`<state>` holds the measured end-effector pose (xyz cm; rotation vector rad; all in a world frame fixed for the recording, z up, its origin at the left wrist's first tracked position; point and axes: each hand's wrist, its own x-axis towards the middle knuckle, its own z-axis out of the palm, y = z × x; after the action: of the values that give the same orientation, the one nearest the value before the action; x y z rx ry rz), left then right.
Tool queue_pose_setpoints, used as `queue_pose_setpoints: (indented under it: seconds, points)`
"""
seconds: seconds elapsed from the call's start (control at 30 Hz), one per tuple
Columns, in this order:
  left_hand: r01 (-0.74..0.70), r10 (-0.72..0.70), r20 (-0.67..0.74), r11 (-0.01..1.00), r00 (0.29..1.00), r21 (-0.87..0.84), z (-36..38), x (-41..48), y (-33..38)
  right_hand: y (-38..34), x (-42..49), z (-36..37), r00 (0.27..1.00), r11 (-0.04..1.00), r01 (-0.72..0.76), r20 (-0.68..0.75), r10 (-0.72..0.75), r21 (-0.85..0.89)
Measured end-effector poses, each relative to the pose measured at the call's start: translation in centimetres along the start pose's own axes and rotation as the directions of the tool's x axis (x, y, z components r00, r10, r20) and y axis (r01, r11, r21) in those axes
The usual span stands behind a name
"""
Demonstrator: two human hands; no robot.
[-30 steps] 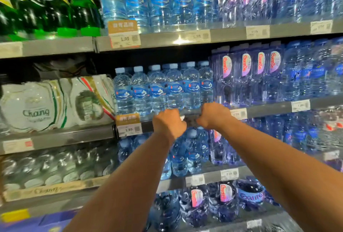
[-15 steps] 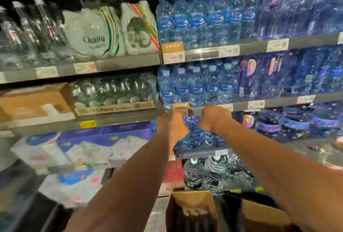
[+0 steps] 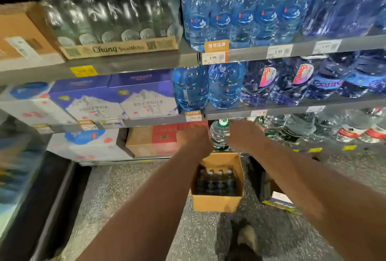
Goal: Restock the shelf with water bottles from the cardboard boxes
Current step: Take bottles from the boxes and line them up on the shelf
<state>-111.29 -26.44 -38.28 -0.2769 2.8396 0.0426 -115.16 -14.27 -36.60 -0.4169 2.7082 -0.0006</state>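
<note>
In the head view you reach both bare arms forward and down toward the lowest tier of the grey metal shelf [image 3: 240, 114]. Your left hand [image 3: 195, 138] and right hand [image 3: 243, 133] show only their backs and are smeared by motion, so you cannot tell how far either one is open or whether it holds anything. One clear ribbed bottle [image 3: 219, 133] with a green-and-white cap stands between them. Directly below your hands, one open cardboard box [image 3: 217, 203] sits on the speckled floor [image 3: 125, 198]. Inside it are the water bottles [image 3: 215, 183], dark, with four pale caps showing in a row. Two tiers up, five light-blue bottles [image 3: 243, 14] with rounded pale caps form the front row. On the tier beneath them stand two large blue jugs [image 3: 191, 89], smooth and glossy. To the left are one shrink-wrapped Chang pack [image 3: 117, 18] in a cardboard tray and two purple-and-white cartons [image 3: 144, 98].
</note>
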Motion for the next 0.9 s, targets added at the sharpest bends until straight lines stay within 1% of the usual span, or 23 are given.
queue_pose_setpoints:
  seconds: [0.23,0.37,0.4,0.5,0.6,0.67,0.73,0.8,0.9]
  points:
    - [-0.025,0.023,0.192,1.0,0.981,0.005,7.7,4.6,1.9,2.1,5.9,6.5,0.991,1.0,-0.012,0.132,0.008,0.029]
    - [0.028,-0.01,0.287,0.998,0.958,-0.06,11.1,8.0,2.6,3.6,10.0,10.0,0.977,0.999,-0.013,0.214,0.005,0.033]
    - [0.035,-0.01,0.311,0.997,0.95,-0.074,12.1,8.8,2.7,3.9,10.9,11.1,0.978,0.999,-0.019,0.21,0.01,0.04]
    - [0.041,-0.011,0.374,0.996,0.928,-0.073,15.2,11.2,3.0,4.8,13.4,14.6,0.966,0.996,-0.065,0.253,0.046,0.067]
    - [0.017,0.018,0.435,0.997,0.9,-0.077,19.1,13.1,3.1,5.2,15.7,19.3,0.925,0.984,-0.136,0.37,0.087,0.111]
    - [0.021,0.032,0.453,0.994,0.891,-0.11,22.6,14.7,2.9,5.5,17.4,23.0,0.899,0.977,-0.172,0.425,0.104,0.126]
    - [0.065,0.021,0.472,0.984,0.882,-0.166,26.8,16.3,2.5,5.8,19.1,27.3,0.873,0.966,-0.223,0.467,0.138,0.131]
    - [0.093,0.017,0.498,0.977,0.867,-0.194,31.7,17.7,2.1,6.2,20.7,31.7,0.855,0.952,-0.271,0.491,0.169,0.143]
    - [0.094,0.044,0.525,0.968,0.85,-0.234,39.5,19.5,1.5,6.7,23.3,38.3,0.831,0.931,-0.337,0.51,0.223,0.141]
